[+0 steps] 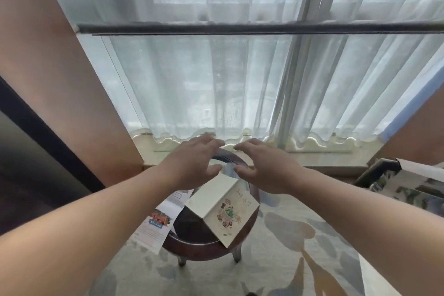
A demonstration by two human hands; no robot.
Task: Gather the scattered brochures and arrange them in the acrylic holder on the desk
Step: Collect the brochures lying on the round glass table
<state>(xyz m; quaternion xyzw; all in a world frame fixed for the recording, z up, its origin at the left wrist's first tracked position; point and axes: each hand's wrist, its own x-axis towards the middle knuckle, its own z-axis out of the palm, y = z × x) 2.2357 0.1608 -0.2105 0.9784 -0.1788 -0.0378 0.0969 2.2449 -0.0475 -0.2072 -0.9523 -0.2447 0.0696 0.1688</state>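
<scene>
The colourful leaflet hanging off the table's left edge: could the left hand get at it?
Probably yes. The left hand hovers open above the round table, holding nothing, and the leaflet lies uncovered below that forearm, beside the cream booklet.

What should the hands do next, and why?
Probably lower the right hand to pick up the booklet. Both hands are open and hold nothing, the left hand too, and the booklet sits just below them on the round table, beside a leaflet.

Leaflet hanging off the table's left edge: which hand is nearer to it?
Left. The left hand hovers just beyond the leaflet, at its far end; the right hand hovers further right, above the tented booklet.
</scene>
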